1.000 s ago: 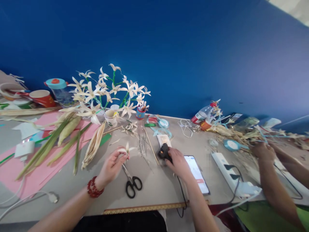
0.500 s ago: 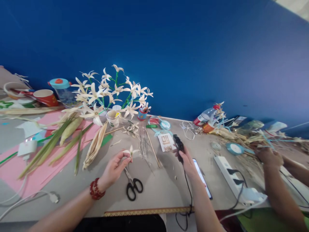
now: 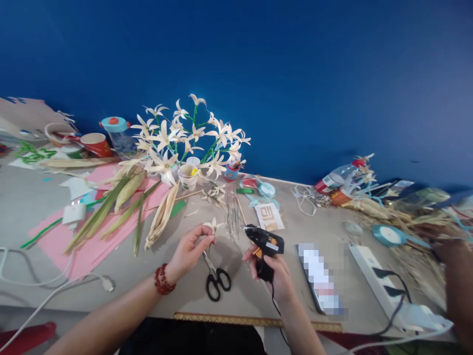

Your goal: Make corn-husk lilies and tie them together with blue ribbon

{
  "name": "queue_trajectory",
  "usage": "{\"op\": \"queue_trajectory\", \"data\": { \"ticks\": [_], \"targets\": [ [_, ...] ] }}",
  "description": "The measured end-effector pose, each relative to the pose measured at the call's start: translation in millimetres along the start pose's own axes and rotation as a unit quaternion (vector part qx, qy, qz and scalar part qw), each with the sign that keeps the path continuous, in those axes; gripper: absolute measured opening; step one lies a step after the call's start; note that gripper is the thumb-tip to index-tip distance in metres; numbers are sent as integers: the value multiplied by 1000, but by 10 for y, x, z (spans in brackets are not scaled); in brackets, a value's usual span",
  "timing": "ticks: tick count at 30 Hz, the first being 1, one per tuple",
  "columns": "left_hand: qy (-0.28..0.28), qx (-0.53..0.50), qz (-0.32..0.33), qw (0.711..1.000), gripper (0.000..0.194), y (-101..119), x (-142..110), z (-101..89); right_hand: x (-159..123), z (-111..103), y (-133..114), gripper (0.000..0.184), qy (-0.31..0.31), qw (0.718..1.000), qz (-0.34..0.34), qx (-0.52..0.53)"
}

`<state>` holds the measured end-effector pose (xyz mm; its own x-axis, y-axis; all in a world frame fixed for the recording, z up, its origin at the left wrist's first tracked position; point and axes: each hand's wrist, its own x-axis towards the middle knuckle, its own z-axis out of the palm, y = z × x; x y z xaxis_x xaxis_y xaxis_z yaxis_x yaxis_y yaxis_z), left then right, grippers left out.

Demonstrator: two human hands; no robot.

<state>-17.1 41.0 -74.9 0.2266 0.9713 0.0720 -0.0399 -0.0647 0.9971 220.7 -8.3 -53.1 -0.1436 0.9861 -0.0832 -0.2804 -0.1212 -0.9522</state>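
My left hand [image 3: 191,249] pinches a small pale husk flower [image 3: 214,226] between thumb and fingertips, petals facing up. In my right hand [image 3: 271,271] is a black hot glue gun [image 3: 264,240], gripped by its handle, with its nozzle pointing left toward the flower but apart from it. Its cord runs down past the table edge. Black-handled scissors [image 3: 218,284] lie on the table just below my left hand. Behind my hands lie several thin wires [image 3: 232,217] and a white card with a gold pattern [image 3: 269,217].
Finished-looking flowers [image 3: 192,133] on green stems stand in cups at the back. Corn husks [image 3: 162,214] and pink paper [image 3: 83,246] lie left. A phone [image 3: 320,278], a power strip [image 3: 373,271] and a ribbon roll [image 3: 388,235] are right, near another person's arm [image 3: 458,281].
My right hand has turned the glue gun from upright to sideways, nozzle now toward the flower, and brought it nearer my left hand. The view has swung slightly; the left hand keeps its pinch.
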Motion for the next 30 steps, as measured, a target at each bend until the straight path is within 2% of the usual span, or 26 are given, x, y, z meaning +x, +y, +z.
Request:
{"op": "queue_trajectory", "data": {
  "ticks": [6, 8, 11, 13, 16, 18, 22, 24, 30],
  "targets": [
    [-3, -7, 10, 1000, 18, 44, 0, -11, 13, 77, -28, 27, 30, 999, -8, 36],
    [-2, -5, 6, 1000, 17, 53, -3, -7, -21, 107, -36, 25, 40, 999, -16, 4],
    [-6, 0, 4, 1000, 20, 61, -8, 0, -99, 176, -36, 22, 37, 993, -37, -106],
    [-7, 2, 6, 1000, 21, 63, -12, 2, -145, 236, -36, 18, 22, 976, -76, -203],
    [-7, -6, 1, 1000, 22, 65, -20, 1, -172, 337, -51, 11, -14, 929, -147, -339],
    [-8, -18, -1, 1000, 21, 71, -26, 0, -165, 404, -70, 9, -28, 899, -178, -400],
    [-9, -29, 9, 999, 17, 88, -37, 3, -141, 496, -79, 8, -17, 852, -215, -477],
    [-9, -36, 11, 999, 17, 92, -42, 5, -138, 510, -65, 8, -9, 839, -221, -497],
    [-14, -50, 12, 999, 15, 100, -53, 6, -132, 497, -32, 8, -7, 824, -231, -517]
  ]
}}
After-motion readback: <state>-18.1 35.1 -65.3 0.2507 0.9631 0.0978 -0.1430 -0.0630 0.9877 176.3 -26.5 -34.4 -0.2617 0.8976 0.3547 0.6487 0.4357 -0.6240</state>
